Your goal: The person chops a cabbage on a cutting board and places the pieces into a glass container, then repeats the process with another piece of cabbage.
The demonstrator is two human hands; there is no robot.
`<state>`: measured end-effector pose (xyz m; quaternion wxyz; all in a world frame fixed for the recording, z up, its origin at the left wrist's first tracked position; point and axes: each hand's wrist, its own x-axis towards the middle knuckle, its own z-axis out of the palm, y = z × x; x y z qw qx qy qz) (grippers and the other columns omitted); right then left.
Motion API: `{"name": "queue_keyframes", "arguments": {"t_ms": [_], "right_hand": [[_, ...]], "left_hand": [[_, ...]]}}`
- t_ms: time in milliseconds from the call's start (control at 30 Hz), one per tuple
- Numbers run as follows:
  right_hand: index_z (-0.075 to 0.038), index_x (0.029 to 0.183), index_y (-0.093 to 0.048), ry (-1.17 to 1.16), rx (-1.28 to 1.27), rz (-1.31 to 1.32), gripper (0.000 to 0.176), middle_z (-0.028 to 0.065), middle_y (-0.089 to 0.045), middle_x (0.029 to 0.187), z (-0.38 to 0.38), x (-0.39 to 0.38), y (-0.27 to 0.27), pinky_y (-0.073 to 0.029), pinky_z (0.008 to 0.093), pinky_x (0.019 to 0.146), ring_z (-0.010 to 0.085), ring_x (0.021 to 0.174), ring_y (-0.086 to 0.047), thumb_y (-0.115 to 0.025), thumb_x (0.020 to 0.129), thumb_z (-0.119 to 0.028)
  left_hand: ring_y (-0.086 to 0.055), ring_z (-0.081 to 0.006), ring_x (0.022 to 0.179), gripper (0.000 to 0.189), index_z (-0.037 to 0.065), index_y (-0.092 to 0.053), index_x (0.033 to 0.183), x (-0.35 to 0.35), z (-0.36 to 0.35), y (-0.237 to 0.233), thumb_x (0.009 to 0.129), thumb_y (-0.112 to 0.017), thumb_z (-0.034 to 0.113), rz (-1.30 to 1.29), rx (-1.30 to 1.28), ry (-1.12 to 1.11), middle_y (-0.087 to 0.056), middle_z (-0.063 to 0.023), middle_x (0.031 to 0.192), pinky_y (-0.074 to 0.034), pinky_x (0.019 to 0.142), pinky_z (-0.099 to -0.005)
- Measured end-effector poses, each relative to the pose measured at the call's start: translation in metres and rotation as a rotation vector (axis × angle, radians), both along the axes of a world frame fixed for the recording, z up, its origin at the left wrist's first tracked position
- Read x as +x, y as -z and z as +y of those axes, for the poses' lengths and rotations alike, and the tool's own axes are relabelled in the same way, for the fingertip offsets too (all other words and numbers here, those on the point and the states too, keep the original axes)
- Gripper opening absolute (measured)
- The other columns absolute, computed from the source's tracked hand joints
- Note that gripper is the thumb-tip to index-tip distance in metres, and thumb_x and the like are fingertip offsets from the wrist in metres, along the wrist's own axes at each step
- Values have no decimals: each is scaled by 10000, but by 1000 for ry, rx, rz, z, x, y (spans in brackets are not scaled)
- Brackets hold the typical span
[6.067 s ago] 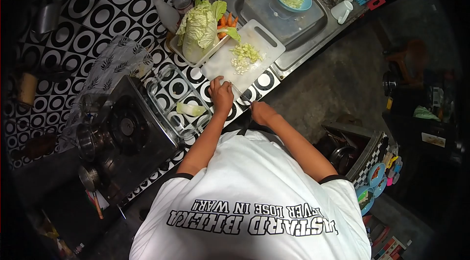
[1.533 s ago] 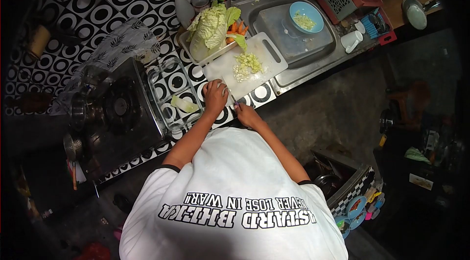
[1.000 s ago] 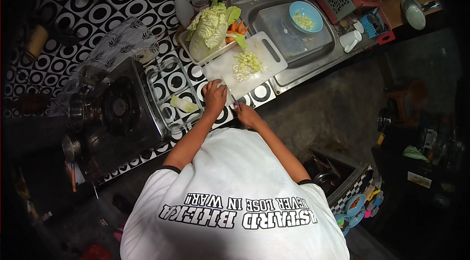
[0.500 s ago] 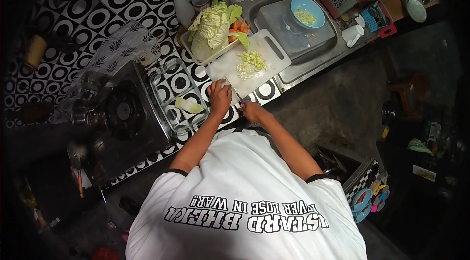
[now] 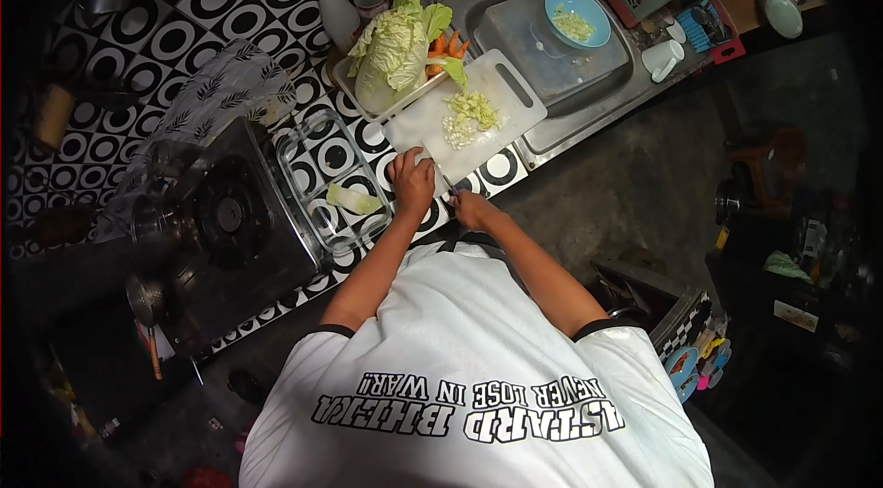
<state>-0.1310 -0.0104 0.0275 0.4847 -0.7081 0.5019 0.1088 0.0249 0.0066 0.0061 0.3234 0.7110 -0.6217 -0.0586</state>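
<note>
White plastic cutting board (image 5: 504, 91) lies at a slant on the black-and-white ringed counter, with its far-right edge over the steel sink (image 5: 589, 106).

Hidden or unclear:
- Left hand (image 5: 414, 183) covers the near-left corner of the board, fingers bent down. A pale sliver shows just beyond the fingertips. What lies under the palm is hidden, and I cannot tell whether the fingers clamp it or only press on it.
- Right hand (image 5: 474, 209) is clenched on a thin-bladed knife (image 5: 445, 183). Only a dark stub of handle and a fine line of blade show, running toward the left hand. The cutting edge is too small to read.
- The person's white shirt fills the near part of the view and hides the counter's near edge.
- The corners of the view fall into black.

Visible around the hands:
- A heap of chopped pale-green leaf (image 5: 469, 111) sits mid-board, well apart from both hands.
- A whole pale-green cabbage (image 5: 391, 51) and orange carrots (image 5: 443, 46) lie in a white tray (image 5: 342, 76) touching the board's far-left side.
- A clear glass dish (image 5: 317, 143) left of the hands holds one leaf piece (image 5: 354, 201).
- A blue bowl (image 5: 563, 2) of chopped bits stands in the sink.

Versus half a second earlier: both hands sit on the same corner of the board, and the heap and board are unmoved. Versus six seconds earlier: the right hand sits nearer the left.
</note>
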Motion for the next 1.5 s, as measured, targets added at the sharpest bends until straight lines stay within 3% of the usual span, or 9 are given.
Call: {"name": "queue_keyframes", "arguments": {"t_ms": [367, 767, 1500], "right_hand": [[77, 1053, -609, 13, 50, 63, 427, 316, -627, 1059, 1, 4, 9, -475, 487, 889, 435, 1044, -602, -410, 996, -297], [71, 1072, -630, -35, 32, 85, 417, 302, -637, 1058, 2, 8, 5, -483, 472, 895, 423, 1026, -618, -432, 980, -283], [74, 963, -632, 74, 14, 42, 442, 313, -634, 993, 40, -18, -12, -468, 496, 855, 450, 991, -604, -426, 996, -315]], "left_hand": [[-522, -269, 1046, 42, 59, -690, 782, 2, -1, 4, 744, -695, 77, 23, -28, -3, -602, -52, 1116, -354, 918, -417], [-533, -263, 1057, 71, 70, -696, 811, 2, 0, 3, 745, -709, 94, 40, -23, -22, -608, -50, 1111, -359, 917, -412], [-528, -263, 1056, 56, 71, -692, 828, -2, 0, 4, 775, -693, 89, -7, -54, -22, -586, -58, 1099, -361, 933, -431]]}}
